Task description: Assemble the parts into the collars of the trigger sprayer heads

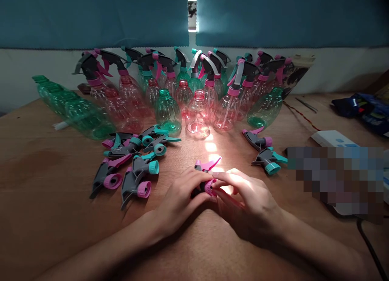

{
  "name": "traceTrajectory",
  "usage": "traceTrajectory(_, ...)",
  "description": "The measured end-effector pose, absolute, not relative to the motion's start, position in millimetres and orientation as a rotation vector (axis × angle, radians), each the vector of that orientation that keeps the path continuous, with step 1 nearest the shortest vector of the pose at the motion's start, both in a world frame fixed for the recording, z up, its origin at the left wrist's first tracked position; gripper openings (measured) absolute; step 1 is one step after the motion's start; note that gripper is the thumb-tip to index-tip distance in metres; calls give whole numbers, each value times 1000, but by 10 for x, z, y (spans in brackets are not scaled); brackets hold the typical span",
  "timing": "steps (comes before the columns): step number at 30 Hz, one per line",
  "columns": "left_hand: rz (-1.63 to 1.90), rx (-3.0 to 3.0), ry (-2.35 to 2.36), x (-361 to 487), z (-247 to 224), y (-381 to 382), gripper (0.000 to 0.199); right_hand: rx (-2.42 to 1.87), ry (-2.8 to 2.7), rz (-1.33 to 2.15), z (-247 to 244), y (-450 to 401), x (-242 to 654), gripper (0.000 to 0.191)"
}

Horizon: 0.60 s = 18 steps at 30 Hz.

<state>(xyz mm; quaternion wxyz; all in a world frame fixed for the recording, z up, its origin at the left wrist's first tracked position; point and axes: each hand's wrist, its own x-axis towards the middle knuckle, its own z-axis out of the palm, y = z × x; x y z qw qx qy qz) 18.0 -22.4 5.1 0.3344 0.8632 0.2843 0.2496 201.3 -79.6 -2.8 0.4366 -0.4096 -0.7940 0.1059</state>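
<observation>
We'd guess this spray head [198,167] is featherlight, stiff plastic, a bit slick, with the thin trigger [213,163] its flimsiest bit. Best hold for us: the grey body, plus the pink collar [209,187]. It's right between our fingers: left fingers [197,178] curled round the body, right fingers [232,179] nearly closed with tips on the collar. Can't tell if it touches the desk [200,248]. Looks-wise, dark grey with hot pink parts, bottles [198,117] standing beyond our fingers.

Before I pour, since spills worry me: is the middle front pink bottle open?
Open: the pink bottle shows a bare neck, no spray head.
</observation>
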Motion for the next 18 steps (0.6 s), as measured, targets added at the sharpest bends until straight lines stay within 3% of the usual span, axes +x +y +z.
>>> traceTrajectory(9,693,2329,796,182,78,-237,31,-1167,-1768,551,-32,-718,2019,38)
traceTrajectory(18,729,2443,766,187,16,-278,31,-1113,-1713,472,162,-776,2245,30)
